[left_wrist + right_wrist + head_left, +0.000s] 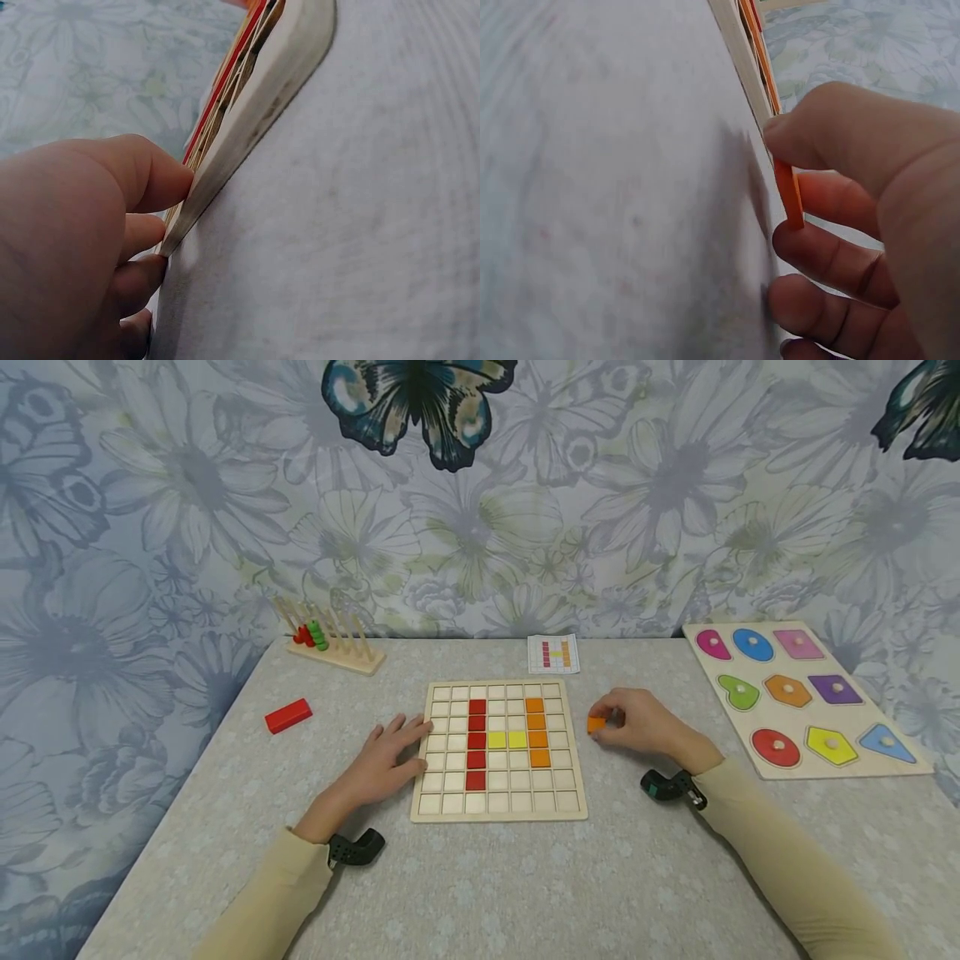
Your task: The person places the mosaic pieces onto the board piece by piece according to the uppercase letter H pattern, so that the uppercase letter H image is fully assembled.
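A wooden grid board [498, 806] lies flat on the table. It holds a column of several red tiles [476, 740], two yellow tiles [507, 740] and a column of several orange tiles [536, 732]. Fingertips of my left hand [382, 764] touch the board's left edge, the thumb lower down on the same side; the left wrist view shows thumb and fingers against its wooden rim. To the right of the board, my right hand [637, 720] pinches a loose orange tile [789, 193] between thumb and fingers. That tile is apart from the board.
Behind the board lies a small pattern card [553, 654]. A peg stand [337, 652] with red and green pieces stands back left, near a red block [288, 716]. On the right is a knobbed shape puzzle [806, 702]. A flowered wall bounds the table's far side.
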A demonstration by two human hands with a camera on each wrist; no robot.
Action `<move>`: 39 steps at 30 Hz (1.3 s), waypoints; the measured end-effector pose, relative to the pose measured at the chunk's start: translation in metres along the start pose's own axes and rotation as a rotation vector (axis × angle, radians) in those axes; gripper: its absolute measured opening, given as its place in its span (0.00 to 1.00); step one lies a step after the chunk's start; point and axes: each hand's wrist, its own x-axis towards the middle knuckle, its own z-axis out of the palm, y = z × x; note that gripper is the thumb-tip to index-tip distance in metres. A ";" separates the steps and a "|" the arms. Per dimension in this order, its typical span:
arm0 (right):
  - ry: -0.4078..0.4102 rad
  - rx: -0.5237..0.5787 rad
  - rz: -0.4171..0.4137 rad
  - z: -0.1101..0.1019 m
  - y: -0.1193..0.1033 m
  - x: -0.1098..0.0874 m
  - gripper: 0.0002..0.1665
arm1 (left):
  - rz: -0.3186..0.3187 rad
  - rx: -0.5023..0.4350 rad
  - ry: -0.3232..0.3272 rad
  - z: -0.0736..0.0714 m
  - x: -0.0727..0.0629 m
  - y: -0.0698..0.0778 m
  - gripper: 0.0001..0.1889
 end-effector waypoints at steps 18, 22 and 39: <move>-0.037 0.102 -0.131 0.006 -0.040 -0.004 0.13 | 0.007 0.000 0.010 0.001 0.000 -0.001 0.31; -0.071 0.130 -0.166 0.012 -0.051 -0.006 0.12 | 0.005 0.003 0.012 0.002 -0.001 -0.002 0.32; -0.184 0.068 -0.268 0.036 -0.073 -0.014 0.13 | 0.013 0.011 0.011 0.008 -0.006 0.001 0.31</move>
